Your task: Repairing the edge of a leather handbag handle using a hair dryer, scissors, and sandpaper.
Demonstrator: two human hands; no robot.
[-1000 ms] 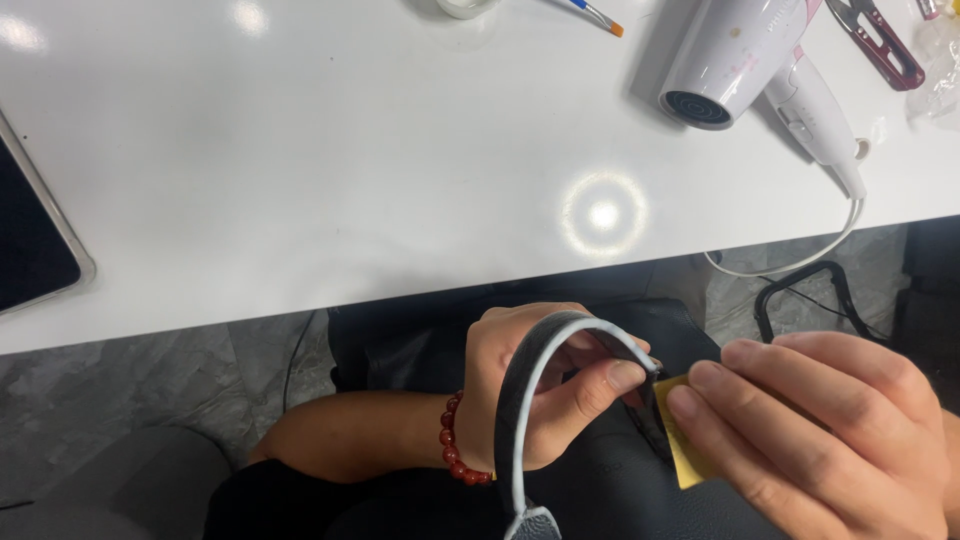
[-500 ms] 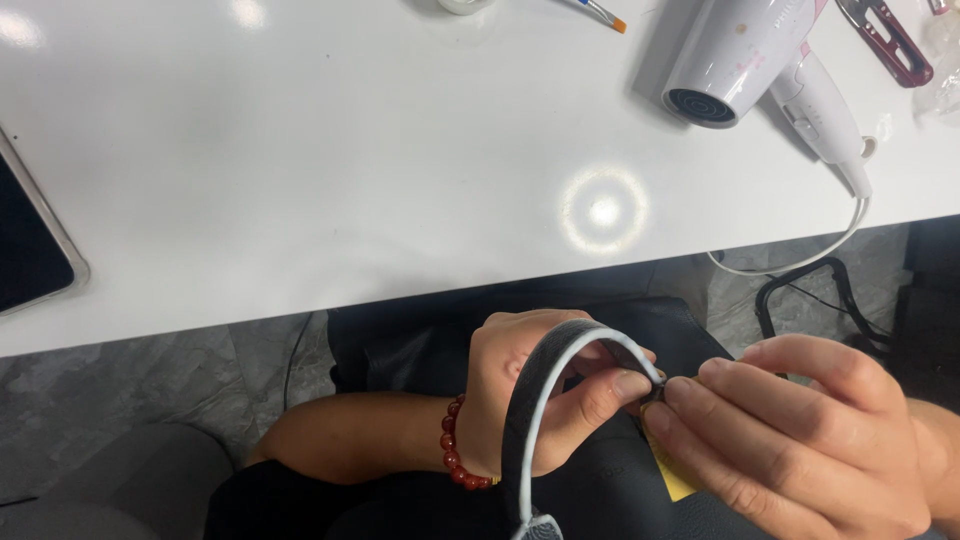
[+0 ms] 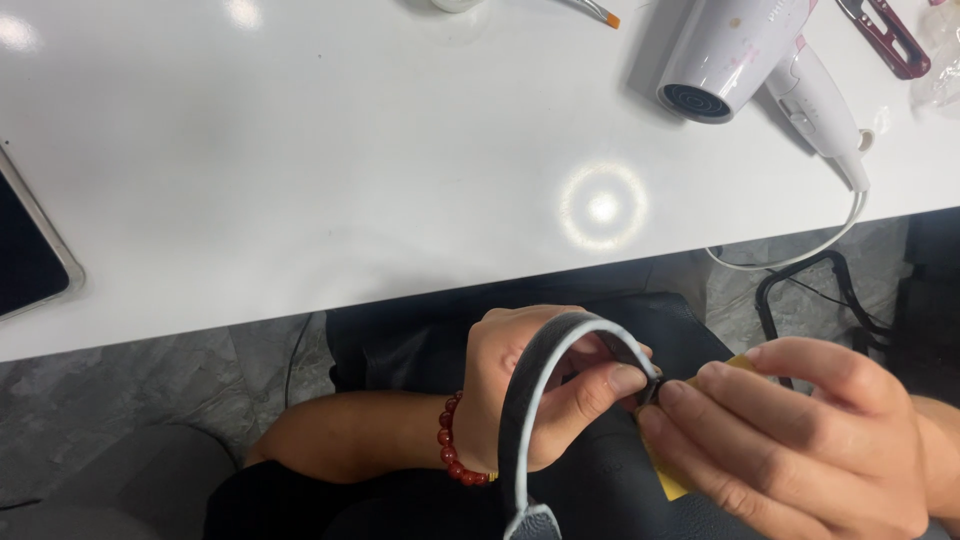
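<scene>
Pinched between thumb and fingers of the left hand [image 3: 530,390], a dark leather strap [image 3: 545,365] with a pale edge is held over the lap. Its arch rises from the bottom of the view and bends right, its end pointing at the right hand [image 3: 800,440], whose fingertips are pressed together on that end and on a yellow piece [image 3: 668,478]. Red beads [image 3: 452,440] are worn at the left wrist. Beyond, a glossy white table [image 3: 300,150] carries a smooth white hair dryer [image 3: 745,55].
</scene>
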